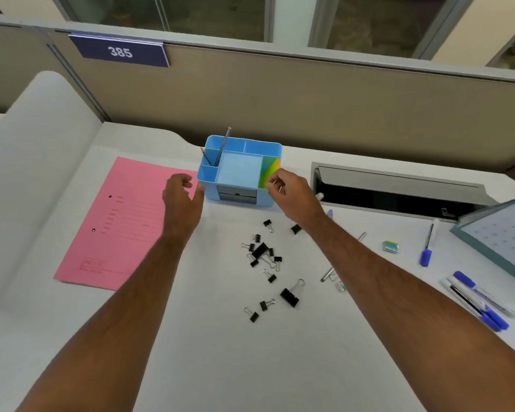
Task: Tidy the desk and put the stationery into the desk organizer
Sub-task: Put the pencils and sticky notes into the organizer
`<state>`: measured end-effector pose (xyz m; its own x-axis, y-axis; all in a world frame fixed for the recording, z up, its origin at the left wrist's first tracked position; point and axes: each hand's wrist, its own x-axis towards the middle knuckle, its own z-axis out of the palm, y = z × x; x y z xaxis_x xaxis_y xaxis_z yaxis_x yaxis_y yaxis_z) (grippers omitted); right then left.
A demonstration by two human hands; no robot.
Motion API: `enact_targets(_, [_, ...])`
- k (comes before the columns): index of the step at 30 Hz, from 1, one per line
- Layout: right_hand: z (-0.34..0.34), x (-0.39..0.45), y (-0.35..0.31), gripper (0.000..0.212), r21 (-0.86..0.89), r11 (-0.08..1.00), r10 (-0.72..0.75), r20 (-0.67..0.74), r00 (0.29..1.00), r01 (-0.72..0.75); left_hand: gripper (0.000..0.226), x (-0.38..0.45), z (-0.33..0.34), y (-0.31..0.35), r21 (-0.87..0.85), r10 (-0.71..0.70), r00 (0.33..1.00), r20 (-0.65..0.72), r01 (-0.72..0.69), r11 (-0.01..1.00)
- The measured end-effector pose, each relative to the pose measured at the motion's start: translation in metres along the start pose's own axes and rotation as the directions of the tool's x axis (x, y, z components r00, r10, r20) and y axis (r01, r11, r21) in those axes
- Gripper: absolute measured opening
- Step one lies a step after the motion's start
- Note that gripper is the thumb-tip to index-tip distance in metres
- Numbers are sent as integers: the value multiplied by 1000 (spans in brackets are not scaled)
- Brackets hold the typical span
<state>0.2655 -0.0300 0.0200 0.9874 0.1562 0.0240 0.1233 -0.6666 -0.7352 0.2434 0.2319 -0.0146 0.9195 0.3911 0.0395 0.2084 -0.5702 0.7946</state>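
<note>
— Where is the organizer (240,173) sitting?
— On the white worktop (220,352), between the two hands and just beyond them. It is a blue box with several compartments.

— What is the left hand (182,200) doing?
— It hangs over the edge of a pink folder (122,224), fingers loosely curled and holding nothing. Its fingertips are just beside the organizer's left wall; I cannot tell whether they touch it.

— And the right hand (292,194)?
— It is at the organizer's near right corner, thumb and forefinger pinched together on something small and thin with a yellowish glint. It is too small to name.

— Anything already inside the box?
— Two pencils (217,153) stand tilted in the back-left compartments, beyond the left hand. A stack of coloured sticky notes (269,171) fills the right-hand slot, just past the right hand's fingertips. The large middle compartment looks bare.

— What lies loose on the worktop?
— A scatter of black binder clips (265,260) of different sizes, nearer the person than both hands, between the forearms. To the right of the right forearm lie a silver pen (329,272), a small eraser (390,246), a blue-capped marker (428,245) and, farther right, a bundle of blue pens (476,301). A calendar (500,236) stands at the far right edge.
</note>
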Motion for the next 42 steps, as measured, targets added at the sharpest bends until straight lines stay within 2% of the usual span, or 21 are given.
enact_targets(3, [-19, -23, 17, 9, 2, 1000, 26, -27, 999, -26, 31, -23, 8, -3, -48, -27, 999, 28, 28, 998])
enact_targets(8, [-48, -64, 58, 9, 64, 987, 155, -89, 984, -150, 26, -72, 26, -8, 29, 91, 987, 133, -96, 995])
enact_targets(11, [-59, -88, 88, 12, 77, 958, 282, -112, 953, -275, 18, -107, 43, 11, 90, 143, 960, 242, -169, 981])
enact_targets(16, [-72, -121, 121, 14, 39, 894, 445, -182, 877, -446, 5, -159, 88, 50, 147, 313, 865, 393, -395, 907])
enact_targets(20, [-79, -134, 132, 11, 11, 865, 493, -191, 848, -501, 13, -189, 122, 78, 177, 427, 740, 519, -583, 793])
enact_targets(25, [-82, -146, 137, 11, 37, 848, 525, -204, 827, -529, 29, -204, 146, 86, 313, 358, 647, 673, -688, 655])
enact_targets(30, [-82, -158, 143, 13, 44, 829, 554, -204, 807, -558, 20, -203, 149, 87, 346, 312, 572, 759, -760, 550])
enact_targets(34, [-77, -165, 147, 17, 51, 816, 572, -211, 793, -576, 13, -200, 151, 90, 379, 235, 541, 808, -782, 495])
enact_targets(37, [-74, -167, 145, 23, 77, 799, 598, -219, 771, -597, 11, -196, 151, 97, 380, 236, 498, 835, -830, 408])
enact_targets(38, [-74, -166, 144, 26, 89, 791, 608, -228, 761, -606, 14, -195, 152, 98, 370, 248, 487, 837, -839, 398])
enact_targets(42, [-77, -165, 137, 37, 164, 759, 648, -274, 711, -629, 15, -190, 146, 101, 342, 264, 495, 828, -818, 462])
